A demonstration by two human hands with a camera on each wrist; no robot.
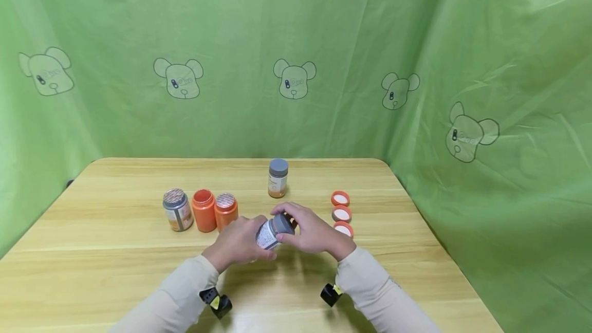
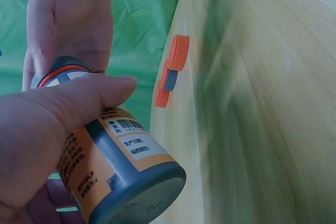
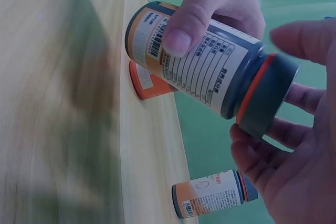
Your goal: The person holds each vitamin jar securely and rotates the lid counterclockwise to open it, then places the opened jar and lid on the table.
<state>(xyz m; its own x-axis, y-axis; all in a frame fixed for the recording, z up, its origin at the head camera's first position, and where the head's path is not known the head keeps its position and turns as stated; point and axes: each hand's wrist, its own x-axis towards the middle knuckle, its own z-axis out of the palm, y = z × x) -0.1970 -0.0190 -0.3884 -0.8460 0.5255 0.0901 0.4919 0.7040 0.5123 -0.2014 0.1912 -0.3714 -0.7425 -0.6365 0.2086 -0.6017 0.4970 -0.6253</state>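
Tilted above the table, a grey supplement bottle (image 1: 266,236) with a white and orange label is gripped round its body by my left hand (image 1: 238,240). Its thumb presses along the label in the left wrist view. A dark grey screw lid (image 3: 268,98) with an orange ring sits on the bottle's neck. My right hand (image 1: 310,227) has thumb and fingers curled round that lid. The bottle's base (image 2: 142,203) points down toward the camera in the left wrist view. The palm side of the right hand hides part of the lid in the head view.
Left of the hands stand a lidless grey bottle (image 1: 178,215) with a foil seal, an open orange bottle (image 1: 204,215) and a foil-sealed orange one (image 1: 225,208). Another lidded grey bottle (image 1: 277,181) stands behind. At right lie an orange lid (image 1: 340,198), a grey lid (image 1: 341,214) and another orange lid (image 1: 344,228).
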